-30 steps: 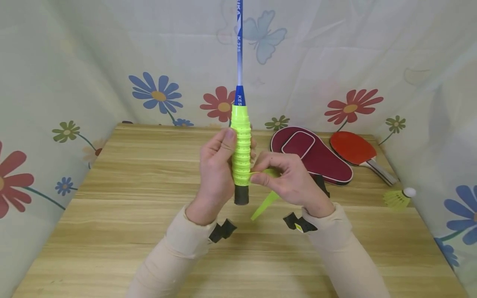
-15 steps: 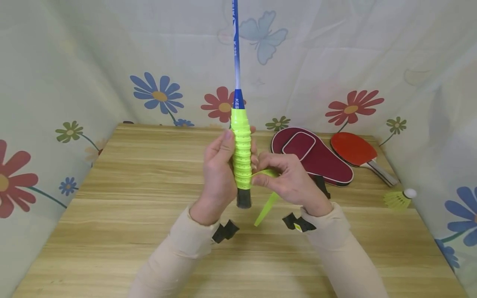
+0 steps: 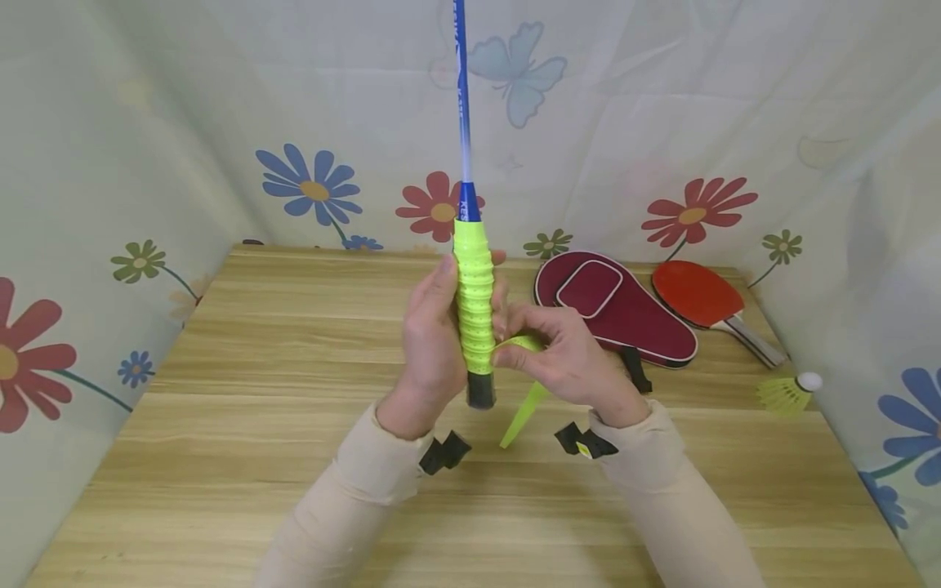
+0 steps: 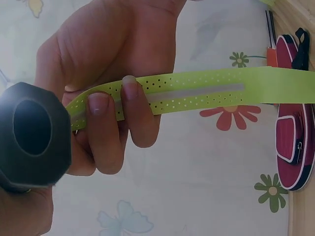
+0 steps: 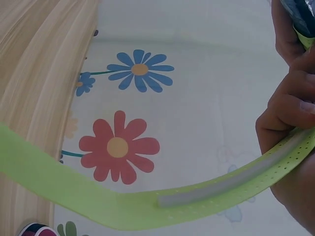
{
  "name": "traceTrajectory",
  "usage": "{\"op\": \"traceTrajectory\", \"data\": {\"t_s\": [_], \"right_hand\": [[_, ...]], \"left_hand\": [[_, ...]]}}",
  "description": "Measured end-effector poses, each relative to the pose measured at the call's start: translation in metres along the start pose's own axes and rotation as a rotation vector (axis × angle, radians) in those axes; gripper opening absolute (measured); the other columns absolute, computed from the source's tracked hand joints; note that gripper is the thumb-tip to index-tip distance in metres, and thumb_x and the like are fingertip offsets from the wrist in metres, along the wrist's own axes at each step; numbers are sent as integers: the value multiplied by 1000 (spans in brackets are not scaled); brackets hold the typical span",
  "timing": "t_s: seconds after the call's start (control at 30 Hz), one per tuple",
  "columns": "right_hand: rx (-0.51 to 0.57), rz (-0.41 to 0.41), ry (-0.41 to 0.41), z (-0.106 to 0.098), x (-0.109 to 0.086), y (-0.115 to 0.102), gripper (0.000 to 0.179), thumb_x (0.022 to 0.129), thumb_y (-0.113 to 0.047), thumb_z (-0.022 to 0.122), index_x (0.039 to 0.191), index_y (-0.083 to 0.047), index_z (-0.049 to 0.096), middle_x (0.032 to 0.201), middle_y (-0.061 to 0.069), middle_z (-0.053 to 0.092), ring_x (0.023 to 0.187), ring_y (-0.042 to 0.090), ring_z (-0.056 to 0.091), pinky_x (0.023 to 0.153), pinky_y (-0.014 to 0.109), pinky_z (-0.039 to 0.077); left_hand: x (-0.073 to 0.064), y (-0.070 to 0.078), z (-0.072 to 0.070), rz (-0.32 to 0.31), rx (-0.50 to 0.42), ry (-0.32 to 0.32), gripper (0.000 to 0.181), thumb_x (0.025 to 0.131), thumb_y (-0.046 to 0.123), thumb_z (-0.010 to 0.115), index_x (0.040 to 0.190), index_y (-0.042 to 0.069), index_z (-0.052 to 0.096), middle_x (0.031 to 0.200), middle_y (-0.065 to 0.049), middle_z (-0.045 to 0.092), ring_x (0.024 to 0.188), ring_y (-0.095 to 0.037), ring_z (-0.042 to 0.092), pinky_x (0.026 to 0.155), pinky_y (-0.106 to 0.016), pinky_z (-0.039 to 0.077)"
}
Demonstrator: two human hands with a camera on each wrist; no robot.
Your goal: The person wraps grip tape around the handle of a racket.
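My left hand grips a badminton racket by its handle, shaft pointing up, thumb along the near side. Ridged, perforated neon-yellow grip tape is wound round most of the handle. The dark butt end is bare, and faces the camera in the left wrist view. Close to the handle's lower right side, my right hand pinches the loose length of tape between thumb and fingers. A tapered tail hangs below it. A grey strip runs along the tape's inner face. The racket head is out of view.
A maroon paddle case lies behind my right hand on the wooden table. Right of it are a red table tennis paddle and a yellow shuttlecock. A flower-patterned curtain hangs around the table.
The racket has tilted slightly, its shaft leaning further left and its handle a little lower. My left hand has shifted slightly right with it. My right hand keeps its pinch on the tape.
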State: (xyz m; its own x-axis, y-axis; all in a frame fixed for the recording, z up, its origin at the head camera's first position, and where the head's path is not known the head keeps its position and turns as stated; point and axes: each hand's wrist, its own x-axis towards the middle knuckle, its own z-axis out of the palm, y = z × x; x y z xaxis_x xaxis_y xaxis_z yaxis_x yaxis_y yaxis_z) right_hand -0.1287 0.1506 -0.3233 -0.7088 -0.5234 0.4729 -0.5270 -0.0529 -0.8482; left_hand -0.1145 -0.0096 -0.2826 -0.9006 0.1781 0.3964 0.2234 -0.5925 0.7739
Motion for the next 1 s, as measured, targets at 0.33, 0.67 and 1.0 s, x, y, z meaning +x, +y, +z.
{"op": "traceTrajectory", "data": {"t_s": [0.33, 0.67, 1.0], "right_hand": [[39, 20, -6, 2, -1, 2, 33, 81, -29, 78, 89, 1, 66, 85, 4, 64, 81, 22, 59, 73, 31, 53], [63, 68, -35, 3, -1, 1, 39, 82, -28, 76, 103, 4, 68, 95, 9, 69, 88, 24, 64, 79, 35, 56], [-91, -2, 19, 4, -4, -4, 28, 83, -28, 78, 91, -3, 71, 81, 4, 66, 69, 17, 58, 61, 28, 51]], "left_hand": [[3, 1, -1, -24, -56, -20, 41, 103, 27, 17, 107, 4, 51, 66, -3, 46, 50, -16, 46, 49, -27, 44], [3, -3, -5, -53, -28, 41, 19, 101, 25, 47, 100, 7, 52, 63, 1, 47, 48, -11, 48, 49, -22, 43], [4, -6, -5, -32, 15, 41, 19, 100, 25, 49, 89, 10, 55, 67, -1, 49, 54, -14, 49, 52, -23, 44]]}}
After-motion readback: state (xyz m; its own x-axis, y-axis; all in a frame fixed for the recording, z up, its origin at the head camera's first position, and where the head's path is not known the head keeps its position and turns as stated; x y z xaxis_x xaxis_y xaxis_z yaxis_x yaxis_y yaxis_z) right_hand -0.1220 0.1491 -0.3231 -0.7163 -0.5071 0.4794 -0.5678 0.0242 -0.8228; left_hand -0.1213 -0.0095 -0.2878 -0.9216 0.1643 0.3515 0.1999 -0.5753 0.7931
